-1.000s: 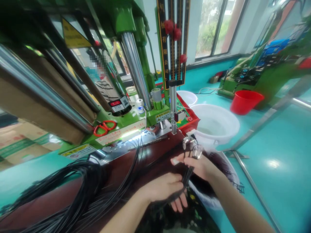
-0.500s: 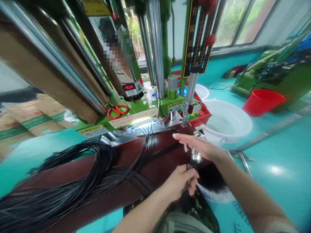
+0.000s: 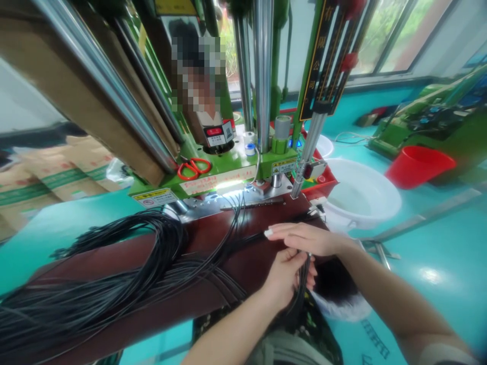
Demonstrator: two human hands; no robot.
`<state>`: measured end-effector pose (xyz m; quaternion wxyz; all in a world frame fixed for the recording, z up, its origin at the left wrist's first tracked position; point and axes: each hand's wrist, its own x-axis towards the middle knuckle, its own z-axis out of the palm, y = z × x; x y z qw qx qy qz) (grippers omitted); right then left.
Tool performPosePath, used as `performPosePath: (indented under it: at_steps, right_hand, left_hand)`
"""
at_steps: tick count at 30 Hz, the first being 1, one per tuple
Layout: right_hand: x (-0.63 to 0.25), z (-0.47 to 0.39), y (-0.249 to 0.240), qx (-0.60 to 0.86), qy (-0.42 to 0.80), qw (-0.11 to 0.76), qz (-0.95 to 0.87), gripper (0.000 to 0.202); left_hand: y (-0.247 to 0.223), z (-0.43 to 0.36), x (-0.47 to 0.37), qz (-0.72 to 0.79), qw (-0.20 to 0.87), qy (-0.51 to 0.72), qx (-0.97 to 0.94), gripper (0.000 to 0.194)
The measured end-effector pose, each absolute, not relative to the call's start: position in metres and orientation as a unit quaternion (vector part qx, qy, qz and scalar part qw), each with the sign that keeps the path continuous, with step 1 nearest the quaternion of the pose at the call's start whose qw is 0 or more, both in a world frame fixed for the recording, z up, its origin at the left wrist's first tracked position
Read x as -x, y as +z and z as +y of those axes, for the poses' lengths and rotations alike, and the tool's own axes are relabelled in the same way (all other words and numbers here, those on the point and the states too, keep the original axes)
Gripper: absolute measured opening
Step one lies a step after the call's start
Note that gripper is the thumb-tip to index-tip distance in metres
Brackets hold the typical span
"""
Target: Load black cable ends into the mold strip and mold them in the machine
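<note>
My left hand [image 3: 285,276] is closed around a bundle of thin black cables [image 3: 303,281], which hangs down toward my lap. Just above it, my right hand [image 3: 310,239] lies flat with its fingers stretched out to the left. Its palm covers the upper ends of the bundle, so the tips are hidden. Left of my hands, a large looped heap of black cables [image 3: 169,248] spreads over the dark red tabletop [image 3: 258,271]. Several strands [image 3: 236,218] run up from it to the lit metal plate [image 3: 224,197] of the green machine [image 3: 236,167].
Red-handled scissors [image 3: 194,169] lie on the machine. A white tub [image 3: 395,197] and a red bucket [image 3: 420,165] stand to the right. A lined bin [image 3: 344,304] sits below my right arm. Cartons [image 3: 45,175] are stacked at the left. Another person [image 3: 198,76] is behind the machine.
My right hand has come down onto the bundle's upper end. The shiny metal tips that showed above my left hand are now covered. The view has shifted slightly.
</note>
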<state>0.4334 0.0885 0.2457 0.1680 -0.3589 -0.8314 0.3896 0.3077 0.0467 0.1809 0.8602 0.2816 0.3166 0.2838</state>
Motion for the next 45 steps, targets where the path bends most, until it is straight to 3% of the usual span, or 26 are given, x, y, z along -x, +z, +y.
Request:
performPosePath:
  at_steps: [7,10,13,18,25,27,30,34,38,45]
  right_hand:
    - [-0.431,0.115,0.236,0.405,0.381,0.173,-0.813,0.044]
    - [-0.433,0.145,0.218,0.566,0.207,0.161,-0.782,0.04]
    - [-0.431,0.17,0.196,0.614,0.11,0.115,-0.773,0.037]
    - [-0.418,0.182,0.189,0.594,0.12,0.07,-0.792,0.03]
    - [-0.421,0.138,0.211,0.592,0.281,0.024,-0.755,0.004]
    - [-0.425,0.114,0.206,0.61,0.383,0.067,-0.69,0.006]
    - [-0.425,0.08,0.194,0.62,0.547,0.247,-0.505,0.02]
    - [-0.415,0.054,0.183,0.596,0.559,0.437,-0.377,0.036]
    - [-0.409,0.049,0.177,0.571,0.551,0.49,-0.362,0.043]
    - [-0.411,0.047,0.174,0.555,0.546,0.496,-0.385,0.051]
  left_hand:
    - [0.178,0.059,-0.298,0.343,0.812,0.362,-0.303,0.038]
    - [0.176,0.074,-0.278,0.385,0.75,0.426,-0.327,0.039]
    - [0.17,0.083,-0.26,0.418,0.732,0.425,-0.33,0.04]
    - [0.162,0.082,-0.251,0.417,0.733,0.411,-0.346,0.038]
    - [0.165,0.081,-0.248,0.396,0.74,0.413,-0.353,0.033]
    - [0.165,0.08,-0.249,0.394,0.74,0.406,-0.364,0.033]
    - [0.165,0.08,-0.254,0.4,0.737,0.384,-0.386,0.034]
    - [0.164,0.079,-0.267,0.409,0.723,0.353,-0.431,0.034]
    - [0.164,0.079,-0.277,0.421,0.705,0.338,-0.46,0.033]
    - [0.163,0.079,-0.277,0.43,0.71,0.327,-0.451,0.034]
